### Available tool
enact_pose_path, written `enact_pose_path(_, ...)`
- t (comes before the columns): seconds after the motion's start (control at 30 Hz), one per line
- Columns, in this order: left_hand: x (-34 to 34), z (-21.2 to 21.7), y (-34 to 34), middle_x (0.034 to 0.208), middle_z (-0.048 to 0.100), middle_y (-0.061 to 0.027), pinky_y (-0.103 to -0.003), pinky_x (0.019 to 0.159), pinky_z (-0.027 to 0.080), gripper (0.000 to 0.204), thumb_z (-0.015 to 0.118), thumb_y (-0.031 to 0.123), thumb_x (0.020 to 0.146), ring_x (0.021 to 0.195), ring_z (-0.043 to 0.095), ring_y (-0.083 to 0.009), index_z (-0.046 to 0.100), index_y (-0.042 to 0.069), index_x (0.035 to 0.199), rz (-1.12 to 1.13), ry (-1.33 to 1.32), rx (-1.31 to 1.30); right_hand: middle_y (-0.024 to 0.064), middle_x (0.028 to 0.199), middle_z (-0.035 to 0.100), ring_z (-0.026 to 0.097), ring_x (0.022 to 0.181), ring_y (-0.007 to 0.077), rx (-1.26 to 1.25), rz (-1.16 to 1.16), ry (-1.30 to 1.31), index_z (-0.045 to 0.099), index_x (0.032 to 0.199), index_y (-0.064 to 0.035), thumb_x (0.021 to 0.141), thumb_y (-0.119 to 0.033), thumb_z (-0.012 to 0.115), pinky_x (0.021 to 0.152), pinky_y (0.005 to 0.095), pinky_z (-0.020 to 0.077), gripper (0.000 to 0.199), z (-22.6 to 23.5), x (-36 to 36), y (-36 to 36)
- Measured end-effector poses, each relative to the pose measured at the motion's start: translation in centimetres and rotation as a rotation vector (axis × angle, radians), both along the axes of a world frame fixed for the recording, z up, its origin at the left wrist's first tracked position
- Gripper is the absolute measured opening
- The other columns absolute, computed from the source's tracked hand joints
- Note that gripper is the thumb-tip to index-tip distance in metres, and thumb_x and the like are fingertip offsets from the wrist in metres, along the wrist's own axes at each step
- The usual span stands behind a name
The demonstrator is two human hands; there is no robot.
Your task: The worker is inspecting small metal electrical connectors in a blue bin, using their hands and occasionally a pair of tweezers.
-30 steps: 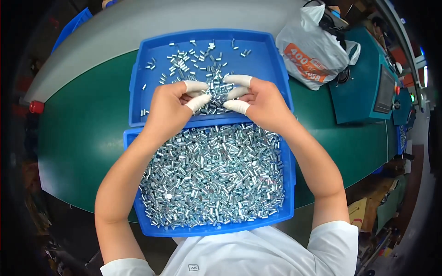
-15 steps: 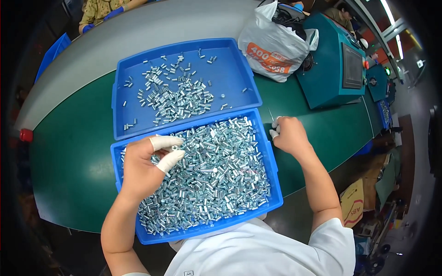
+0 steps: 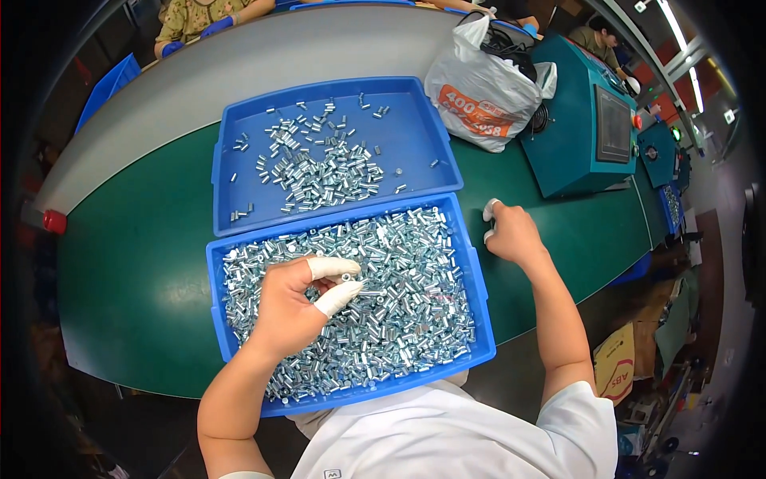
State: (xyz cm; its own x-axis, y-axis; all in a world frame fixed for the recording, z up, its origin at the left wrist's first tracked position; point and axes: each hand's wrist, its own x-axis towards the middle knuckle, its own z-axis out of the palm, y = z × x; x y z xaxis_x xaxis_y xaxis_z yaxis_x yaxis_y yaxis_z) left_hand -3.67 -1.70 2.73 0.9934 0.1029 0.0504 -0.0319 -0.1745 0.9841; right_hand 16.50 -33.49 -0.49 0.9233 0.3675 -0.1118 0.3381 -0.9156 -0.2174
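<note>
My left hand (image 3: 299, 303), with white covers on thumb and finger, hovers over the near blue tray (image 3: 484, 319). It pinches a small hollow metal sleeve (image 3: 348, 278), its round open end showing. Beneath it, shiny short metal sleeves (image 3: 399, 319) fill that tray. Right of the tray, my right hand (image 3: 512, 233) is held over the green table with fingertips drawn together, also in white covers. Something dark shows between those fingers, too small to name. Behind lies the far blue tray (image 3: 247, 176), with a looser pile of metal sleeves (image 3: 323, 172).
A white plastic bag (image 3: 471, 88) with dark cables stands at the back right, beside a teal machine (image 3: 570, 128) with a screen. A red button (image 3: 54, 222) sits at the left edge. A grey ledge (image 3: 351, 44) runs behind; people work beyond it.
My left hand has moved right over the near tray, still pinching the sleeve. A thin rod that stuck up from my right hand no longer shows. The whole view has shifted slightly.
</note>
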Motion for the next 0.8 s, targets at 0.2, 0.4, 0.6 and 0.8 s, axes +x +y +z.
enact_pose_path(0.2, -0.1, -1.6, 0.4, 0.091, 0.074, -0.0049, -0.026, 0.074, 0.055, 0.022, 0.082, 0.006, 0.085, 0.081, 0.067, -0.0095, 0.077, 0.002, 0.107, 0.012, 0.089, -0.01, 0.0081, 0.067, 0.066, 0.064, 0.064, 0.0204, 0.191, -0.031, 0.157, 0.069, 0.093, 0.0019, 0.072, 0.003, 0.063, 0.06, 0.0365, 0.0495, 0.022, -0.5, 0.3, -2.4)
enact_pose_path(0.4, 0.3, -1.9, 1.5, 0.086, 0.073, -0.0056, -0.026, 0.07, 0.053, 0.022, 0.083, 0.006, 0.084, 0.075, 0.066, -0.0104, 0.077, 0.005, 0.106, -0.017, 0.042, 0.04, 0.0077, 0.094, 0.074, 0.07, 0.083, 0.0127, 0.734, -0.115, 0.351, 0.072, 0.101, 0.0041, 0.085, 0.014, 0.051, 0.077, 0.0247, 0.0568, 0.029, 0.3, -0.5, -2.9)
enact_pose_path(0.6, 0.9, -1.6, 1.3, 0.077, 0.069, -0.0057, -0.027, 0.061, 0.05, 0.018, 0.082, 0.005, 0.084, 0.065, 0.062, -0.0117, 0.078, 0.005, 0.102, -0.02, -0.086, 0.123, 0.0107, 0.097, 0.074, 0.071, 0.086, 0.0151, 0.817, 0.01, -0.277, 0.069, 0.105, 0.0044, 0.093, 0.008, 0.066, 0.081, 0.0268, 0.0578, 0.013, 2.0, -1.4, 0.6)
enact_pose_path(0.8, 0.5, -2.2, 1.4, 0.077, 0.07, -0.0053, -0.026, 0.061, 0.05, 0.021, 0.084, 0.004, 0.081, 0.066, 0.064, -0.0131, 0.077, 0.005, 0.101, -0.005, -0.104, 0.189, 0.0179, 0.085, 0.07, 0.071, 0.071, 0.0266, 1.385, 0.535, 0.174, 0.065, 0.096, 0.0033, 0.107, -0.025, 0.056, 0.064, 0.0347, 0.0604, 0.032, 5.0, -5.8, 7.9)
